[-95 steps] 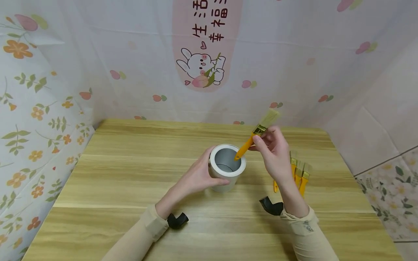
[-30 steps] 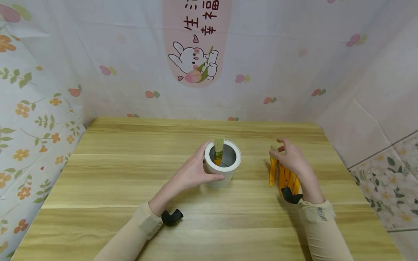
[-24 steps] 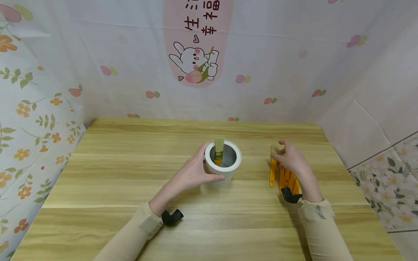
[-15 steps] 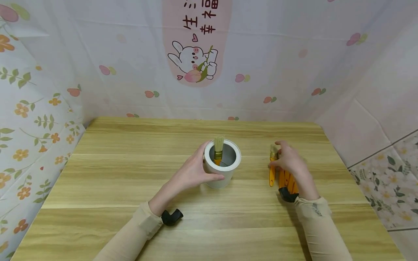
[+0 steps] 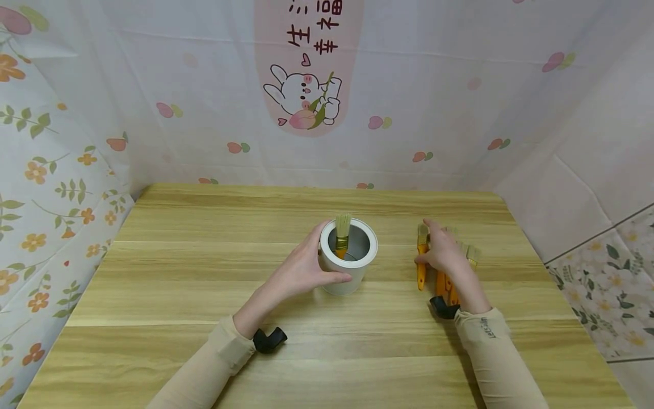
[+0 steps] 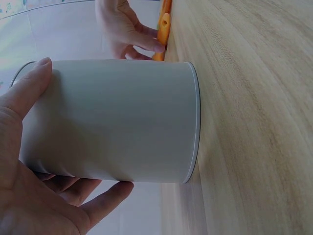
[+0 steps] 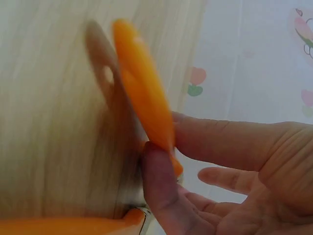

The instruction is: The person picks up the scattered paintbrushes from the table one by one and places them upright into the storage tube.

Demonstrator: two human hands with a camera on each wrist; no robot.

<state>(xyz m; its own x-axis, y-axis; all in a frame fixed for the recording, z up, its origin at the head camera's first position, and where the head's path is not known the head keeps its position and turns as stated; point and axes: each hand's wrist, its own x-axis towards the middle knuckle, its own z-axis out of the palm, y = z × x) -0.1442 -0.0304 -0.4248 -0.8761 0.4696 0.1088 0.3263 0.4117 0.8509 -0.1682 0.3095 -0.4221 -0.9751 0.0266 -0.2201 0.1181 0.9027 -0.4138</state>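
A white cylindrical cup stands mid-table with one orange-handled brush upright inside, bristles up. My left hand grips the cup's side; in the left wrist view its fingers wrap the cup wall. To the right, my right hand pinches the leftmost brush of a small pile of orange-handled brushes. In the right wrist view thumb and fingers pinch the orange handle, which is tilted up off the wood. The rest of the pile lies partly hidden under the hand.
The wooden table is hemmed by patterned cloth walls at the back and both sides. Black wrist mounts sit just above the table near both sleeves. Bare wood shows left of the cup and along the front.
The brush my right hand held over the cup now stands inside it. The right hand moved down to the pile and pinched the leftmost brush, shifting it slightly left. The left hand kept still.
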